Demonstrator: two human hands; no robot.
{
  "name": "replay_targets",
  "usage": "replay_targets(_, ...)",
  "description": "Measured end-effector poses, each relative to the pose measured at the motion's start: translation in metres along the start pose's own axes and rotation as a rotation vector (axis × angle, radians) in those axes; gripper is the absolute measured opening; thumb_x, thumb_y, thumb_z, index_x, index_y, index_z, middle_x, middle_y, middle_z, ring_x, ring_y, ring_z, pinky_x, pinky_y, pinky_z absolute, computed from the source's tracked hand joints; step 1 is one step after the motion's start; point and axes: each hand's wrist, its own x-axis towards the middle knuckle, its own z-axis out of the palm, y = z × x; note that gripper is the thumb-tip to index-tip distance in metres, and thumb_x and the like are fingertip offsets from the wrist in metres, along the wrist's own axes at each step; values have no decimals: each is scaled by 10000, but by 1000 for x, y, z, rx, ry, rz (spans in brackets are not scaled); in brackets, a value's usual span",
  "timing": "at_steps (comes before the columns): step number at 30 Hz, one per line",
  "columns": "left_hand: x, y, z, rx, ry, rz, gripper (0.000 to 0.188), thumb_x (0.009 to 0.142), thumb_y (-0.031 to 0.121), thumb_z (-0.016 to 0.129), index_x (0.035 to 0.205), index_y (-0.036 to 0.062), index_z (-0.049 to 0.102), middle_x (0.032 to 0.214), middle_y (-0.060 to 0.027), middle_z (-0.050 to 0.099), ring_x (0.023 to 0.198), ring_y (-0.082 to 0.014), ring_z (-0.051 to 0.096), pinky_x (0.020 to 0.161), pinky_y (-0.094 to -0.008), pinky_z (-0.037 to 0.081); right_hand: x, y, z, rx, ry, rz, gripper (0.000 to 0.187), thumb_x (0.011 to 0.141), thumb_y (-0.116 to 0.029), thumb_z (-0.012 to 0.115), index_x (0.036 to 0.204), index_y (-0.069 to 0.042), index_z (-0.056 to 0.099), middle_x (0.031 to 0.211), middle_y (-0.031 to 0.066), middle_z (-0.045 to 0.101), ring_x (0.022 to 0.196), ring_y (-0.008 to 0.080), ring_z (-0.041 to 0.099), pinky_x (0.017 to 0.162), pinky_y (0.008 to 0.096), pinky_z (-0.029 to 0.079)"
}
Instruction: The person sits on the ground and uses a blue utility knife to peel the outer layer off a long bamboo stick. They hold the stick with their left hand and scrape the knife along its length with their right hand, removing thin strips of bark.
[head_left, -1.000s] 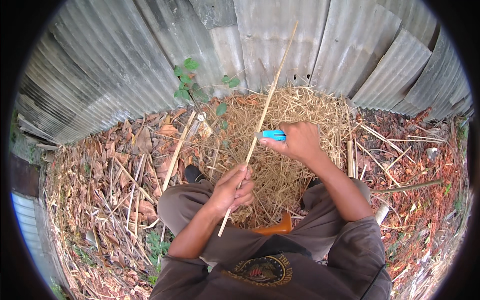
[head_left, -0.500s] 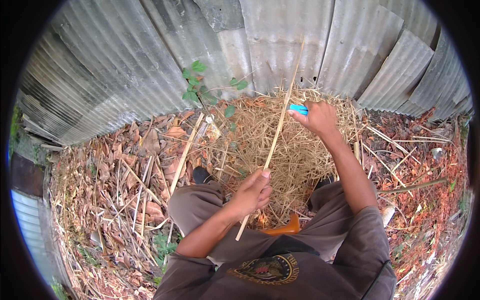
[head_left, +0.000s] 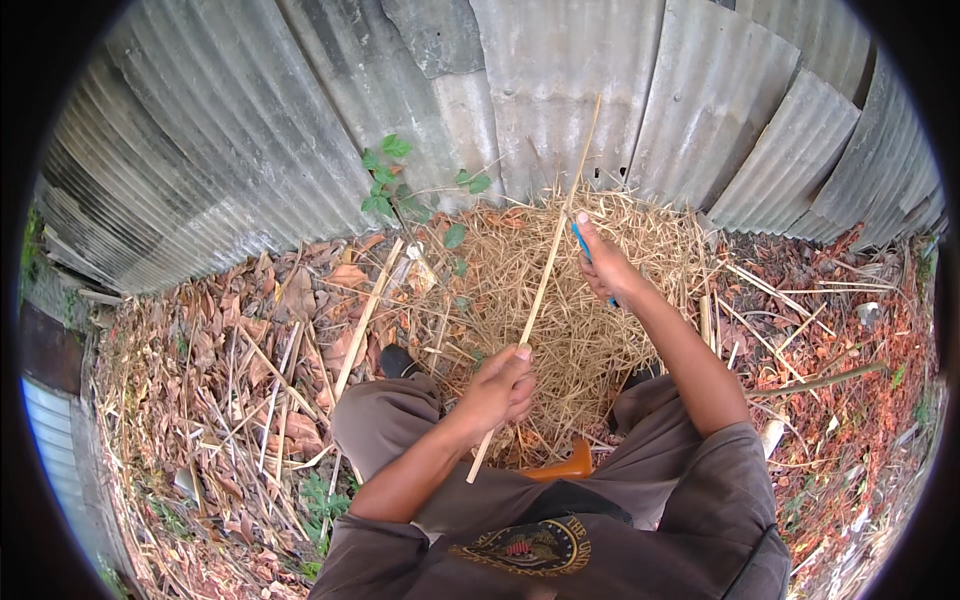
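Head view, as I see it: the left hand (head_left: pixel 497 390) is closed around the lower part of a long pale strip (head_left: pixel 546 272), which slants up and away over a heap of straw-like shavings (head_left: pixel 590 345). The right hand (head_left: pixel 607 265) is wrapped around a blue cutter (head_left: pixel 580 241) (mere slivers show past the fingers), just beside the strip's upper half; whether they touch, I can't tell. Corrugated metal sheets (head_left: pixel 560 60) stand behind.

The right hand (head_left: pixel 604 265) covers most of the blue knife (head_left: pixel 580 241), whose blade cannot be made out. The left hand (head_left: pixel 497 390) hides part of the stick (head_left: pixel 550 270). The lower edge crops the shirt (head_left: pixel 650 560).
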Motion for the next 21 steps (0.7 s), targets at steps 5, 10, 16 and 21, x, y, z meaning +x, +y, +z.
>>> replay_targets(5, -10, -8, -2, 46, 27, -38, 238, 1045, 329, 376, 883, 156, 391, 550, 37, 306, 393, -71, 244, 417, -247, 238, -16, -23, -19, -940, 533, -480, 782, 839, -752, 419, 683, -26, 663, 535, 162, 593, 526, 340, 627, 513, 460, 488)
replay_targets(10, -54, -52, -16, 265, -251, -134, 296, 1045, 367, 363, 885, 118, 373, 598, 33, 320, 490, -69, 304, 460, -236, 295, 15, 36, -172, -455, 820, 152, 904, 832, -808, 315, 818, 8, 706, 848, 251, 686, 842, 395, 679, 712, 497, 515)
replay_targets(16, -29, -17, -13, 221, -116, 77, 265, 1050, 336, 353, 899, 119, 372, 599, 41, 340, 458, -34, 309, 397, -201, 257, -18, 5, -135, -557, 759, -2, 868, 840, -788, 349, 711, 8, 669, 645, 190, 637, 698, 385, 652, 659, 457, 499)
replay_targets(21, -30, -13, 0, 345, 24, 246, 231, 1055, 297, 332, 1028, 80, 405, 615, 27, 390, 490, -45, 337, 455, -190, 319, -59, -47, -60, -557, 441, -365, 796, 825, -767, 437, 681, -17, 662, 548, 133, 583, 572, 334, 617, 580, 452, 471)
